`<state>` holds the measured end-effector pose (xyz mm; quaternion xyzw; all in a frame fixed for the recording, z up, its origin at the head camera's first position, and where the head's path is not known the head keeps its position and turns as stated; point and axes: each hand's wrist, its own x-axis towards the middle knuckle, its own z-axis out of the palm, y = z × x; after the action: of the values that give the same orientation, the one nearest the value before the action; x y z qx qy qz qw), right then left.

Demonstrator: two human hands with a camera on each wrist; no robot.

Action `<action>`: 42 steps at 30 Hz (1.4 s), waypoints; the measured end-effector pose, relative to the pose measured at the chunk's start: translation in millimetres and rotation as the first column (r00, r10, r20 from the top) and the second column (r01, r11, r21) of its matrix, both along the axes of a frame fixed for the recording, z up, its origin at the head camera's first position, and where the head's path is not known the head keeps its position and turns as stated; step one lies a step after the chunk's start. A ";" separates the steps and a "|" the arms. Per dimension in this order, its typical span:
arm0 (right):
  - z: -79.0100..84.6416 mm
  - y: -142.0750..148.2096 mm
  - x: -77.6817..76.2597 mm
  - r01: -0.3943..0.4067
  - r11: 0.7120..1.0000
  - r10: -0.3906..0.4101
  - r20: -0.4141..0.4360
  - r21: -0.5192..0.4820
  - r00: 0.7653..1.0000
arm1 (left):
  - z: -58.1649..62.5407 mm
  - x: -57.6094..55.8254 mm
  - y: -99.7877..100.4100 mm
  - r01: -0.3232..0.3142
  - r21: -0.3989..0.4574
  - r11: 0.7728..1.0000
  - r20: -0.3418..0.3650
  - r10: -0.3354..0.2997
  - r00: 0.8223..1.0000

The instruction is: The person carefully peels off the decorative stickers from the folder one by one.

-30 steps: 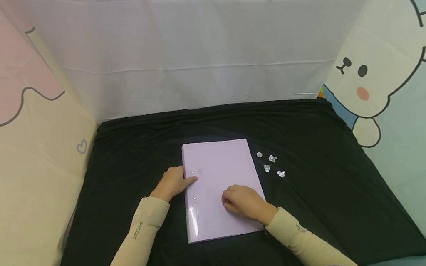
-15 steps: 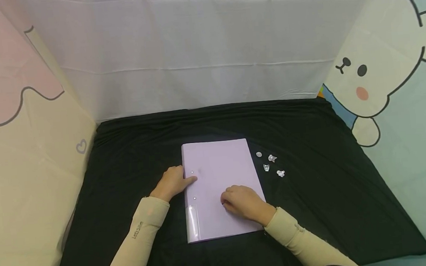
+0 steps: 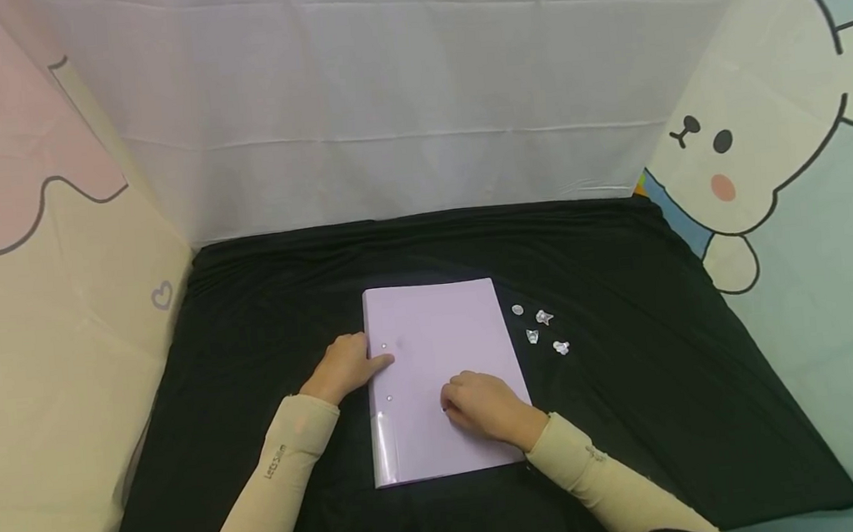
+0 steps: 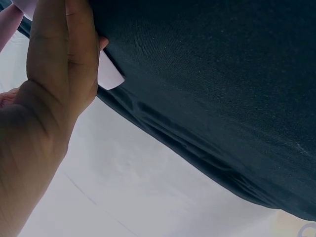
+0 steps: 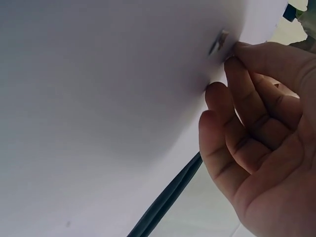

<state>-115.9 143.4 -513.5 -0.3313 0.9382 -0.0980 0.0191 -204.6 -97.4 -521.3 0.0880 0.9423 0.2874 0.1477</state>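
Note:
A lilac binder [image 3: 446, 323] lies flat on a black cloth, with two small rivets near its left side. My left hand [image 3: 344, 366] grips its left edge, thumb on the cover and the other fingers along the side, as the left wrist view [image 4: 64, 64] also shows. My right hand [image 3: 486, 405] is low over the lower right of the cover. In the right wrist view, its thumb and index fingertips pinch together at a small shiny piece [image 5: 218, 42] close to the cover, while the other fingers are curled. From the head view, my hand hides this piece.
Several small clear, shiny pieces [image 3: 533, 336] lie on the black cloth [image 3: 651, 348] right of the binder. A white curtain [image 3: 413, 92] stands behind, with printed cartoon panels at the left and right.
My right hand has edged very slightly left over the binder's cover, its fingers still bunched. My left hand keeps the same hold on the edge.

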 end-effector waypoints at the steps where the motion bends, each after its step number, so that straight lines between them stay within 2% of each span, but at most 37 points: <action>1: -0.2 -0.2 -0.5 0.000 1.000 0.000 -0.001 0.003 1.000 | -0.2 -0.1 0.1 0.001 0.000 1.000 0.000 -0.001 1.000; 14: -1.9 -2.8 -6.1 0.016 0.999 -0.015 -0.011 0.038 1.000 | 0.7 -2.4 1.1 -0.010 -0.007 1.000 0.007 0.010 1.000; 25: 1.3 -0.5 -0.4 0.020 1.000 -0.020 0.002 -0.005 1.000 | -0.1 -1.1 0.9 -0.008 -0.003 1.000 0.005 0.008 1.000; 32: 0.8 -4.2 0.5 0.019 1.000 -0.019 0.000 0.020 1.000 | -0.3 -0.5 0.2 -0.005 0.011 1.000 0.006 0.005 1.000; 36: -0.4 -5.4 -3.6 0.036 0.999 -0.036 0.020 0.034 0.999 | 0.8 -1.8 0.2 -0.004 0.009 1.000 -0.005 0.005 1.000; 42: -6.5 -2.8 -8.0 0.046 0.999 -0.044 0.107 -0.019 0.993 | 0.1 -1.9 0.5 0.001 0.000 1.000 -0.004 -0.001 1.000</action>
<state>-123.9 140.6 -520.0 -0.3045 0.9420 -0.1259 0.0635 -206.5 -96.9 -521.2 0.0891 0.9425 0.2872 0.1459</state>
